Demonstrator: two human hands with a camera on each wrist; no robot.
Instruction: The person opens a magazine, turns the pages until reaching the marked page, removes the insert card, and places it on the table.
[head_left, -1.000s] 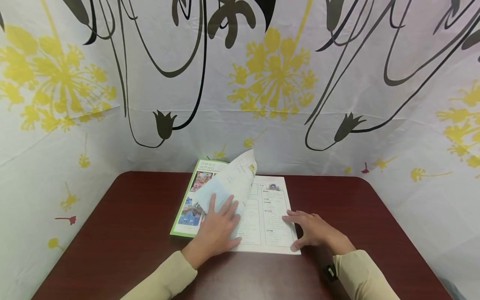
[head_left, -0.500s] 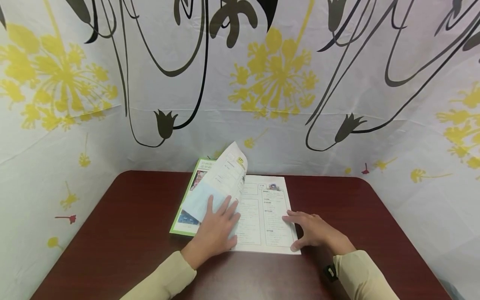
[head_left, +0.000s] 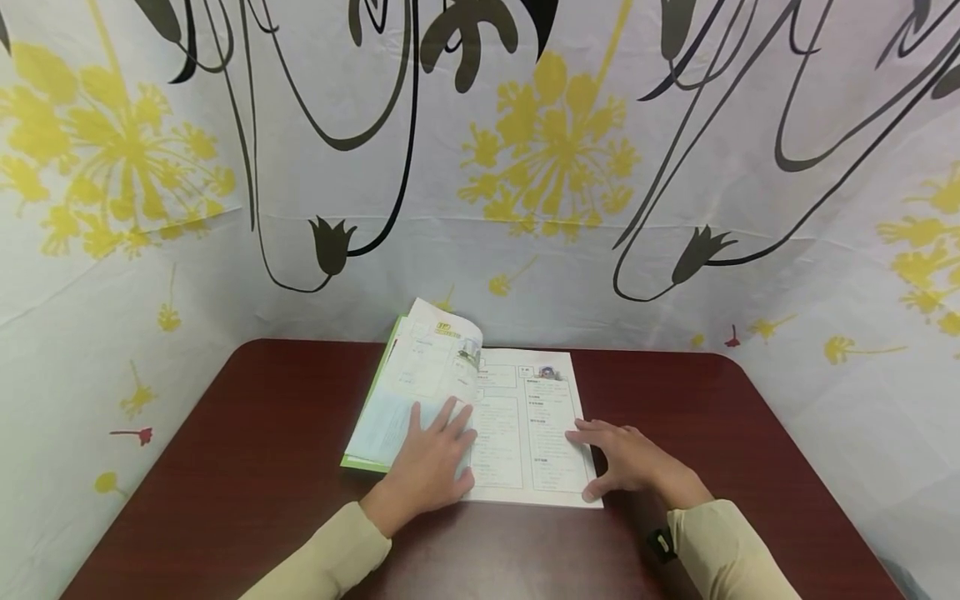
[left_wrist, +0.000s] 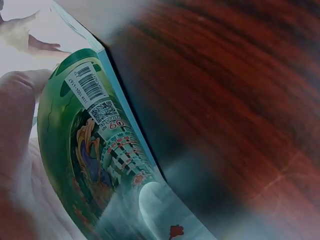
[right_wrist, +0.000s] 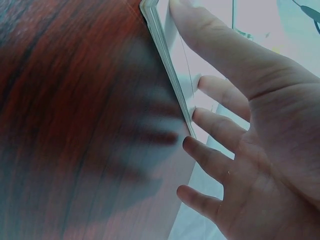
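A magazine (head_left: 549, 450) lies spread on the table, its right page white with boxed print. A turned page (head_left: 420, 375), white above and pale blue below, bows over the left side, and a green edge shows beneath it. My left hand (head_left: 429, 458) rests with spread fingers on that page near the fold. In the left wrist view a green illustrated cover (left_wrist: 90, 145) with a barcode curves beside the thumb. My right hand (head_left: 633, 462) touches the right page's outer edge, thumb at the lower corner. The right wrist view shows its fingers (right_wrist: 220, 125) apart, along the page stack's edge.
The dark red-brown table (head_left: 247, 467) has rounded far corners. Behind it and at both sides hangs a white cloth (head_left: 420, 192) with yellow and dark flower prints. A small black device (head_left: 662, 546) sits at the right sleeve's cuff.
The lifted page has swung over to the left and come down across the pictured left page. My left hand has shifted only slightly; the right hand has stayed in place.
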